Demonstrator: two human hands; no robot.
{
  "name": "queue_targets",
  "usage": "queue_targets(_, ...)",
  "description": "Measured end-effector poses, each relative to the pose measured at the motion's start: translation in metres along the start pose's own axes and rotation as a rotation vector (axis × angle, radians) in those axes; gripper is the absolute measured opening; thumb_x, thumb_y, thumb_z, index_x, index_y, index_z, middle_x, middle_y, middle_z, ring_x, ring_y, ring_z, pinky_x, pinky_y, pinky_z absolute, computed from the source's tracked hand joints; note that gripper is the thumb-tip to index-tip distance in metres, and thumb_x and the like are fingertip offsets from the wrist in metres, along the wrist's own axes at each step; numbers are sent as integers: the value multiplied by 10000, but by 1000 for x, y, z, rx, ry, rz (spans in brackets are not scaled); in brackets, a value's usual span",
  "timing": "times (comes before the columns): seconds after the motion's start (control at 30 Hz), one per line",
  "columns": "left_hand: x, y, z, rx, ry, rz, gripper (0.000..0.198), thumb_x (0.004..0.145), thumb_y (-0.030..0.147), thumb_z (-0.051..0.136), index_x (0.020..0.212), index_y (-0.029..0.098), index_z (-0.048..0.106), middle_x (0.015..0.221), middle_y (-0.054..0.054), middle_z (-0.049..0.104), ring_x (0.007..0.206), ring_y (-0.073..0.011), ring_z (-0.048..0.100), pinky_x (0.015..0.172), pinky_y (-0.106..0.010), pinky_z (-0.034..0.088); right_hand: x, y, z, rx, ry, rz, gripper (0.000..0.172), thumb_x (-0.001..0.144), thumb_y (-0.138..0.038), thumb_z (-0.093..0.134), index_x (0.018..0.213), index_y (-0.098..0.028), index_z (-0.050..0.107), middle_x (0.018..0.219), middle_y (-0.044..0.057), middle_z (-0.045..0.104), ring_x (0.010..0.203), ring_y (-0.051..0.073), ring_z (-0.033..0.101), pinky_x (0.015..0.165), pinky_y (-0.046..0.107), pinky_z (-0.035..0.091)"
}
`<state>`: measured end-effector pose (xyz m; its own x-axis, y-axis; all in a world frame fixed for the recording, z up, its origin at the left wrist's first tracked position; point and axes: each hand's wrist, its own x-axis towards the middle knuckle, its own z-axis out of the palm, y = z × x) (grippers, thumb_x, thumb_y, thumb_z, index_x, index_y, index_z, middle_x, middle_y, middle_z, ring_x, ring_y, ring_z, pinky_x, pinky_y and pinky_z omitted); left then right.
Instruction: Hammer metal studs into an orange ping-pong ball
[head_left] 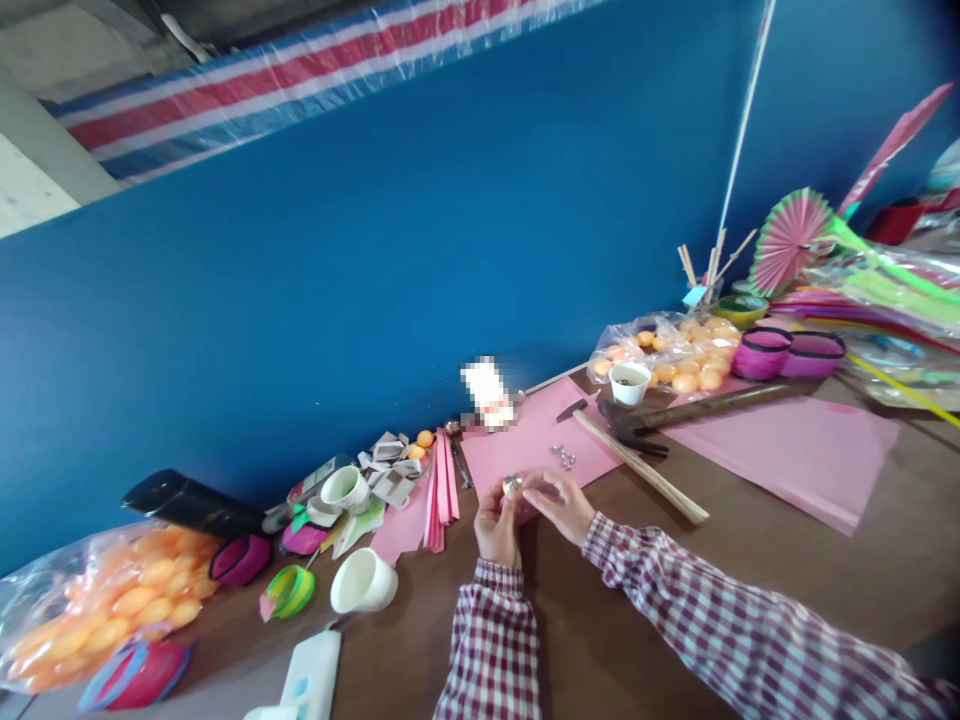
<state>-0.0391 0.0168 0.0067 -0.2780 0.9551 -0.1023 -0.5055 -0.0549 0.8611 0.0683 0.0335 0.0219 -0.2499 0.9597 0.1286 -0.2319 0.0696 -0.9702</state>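
Note:
My left hand (496, 522) and my right hand (561, 502) meet over the brown table (750, 560), both in checked sleeves. Together their fingertips pinch a small shiny metal piece (513, 485) at the edge of a pink paper sheet (525, 440). A few more small metal pieces (564, 457) lie on that sheet just beyond my right hand. A hammer with a wooden handle (637, 462) lies to the right of them.
Bags of orange balls (675, 355) sit at the back right and front left (105, 600). White cups (364, 582), pink strips (442, 490), a black cylinder (187, 502), pink folded fans (787, 240) and a blue wall (375, 280) surround the table.

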Motion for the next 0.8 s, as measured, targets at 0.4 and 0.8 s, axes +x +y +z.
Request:
queue_targets(0.4, -4, 6, 5, -74, 10, 8, 307, 628, 280, 656, 895, 145, 585, 851, -64, 652, 761, -158, 615, 723, -311, 466, 0, 2, 0, -96, 11, -42, 187, 704, -361, 553, 747, -179, 547, 1016, 58, 535, 850, 163, 555, 795, 337, 450)
queue_targets(0.8, -1, 4, 4, -51, 62, 24, 316, 612, 267, 671, 889, 137, 592, 827, -63, 656, 731, -142, 612, 712, -289, 454, 0, 4, -1, -123, -7, -62, 162, 720, -325, 546, 765, -172, 574, 1025, 61, 541, 916, 171, 538, 814, 323, 432)
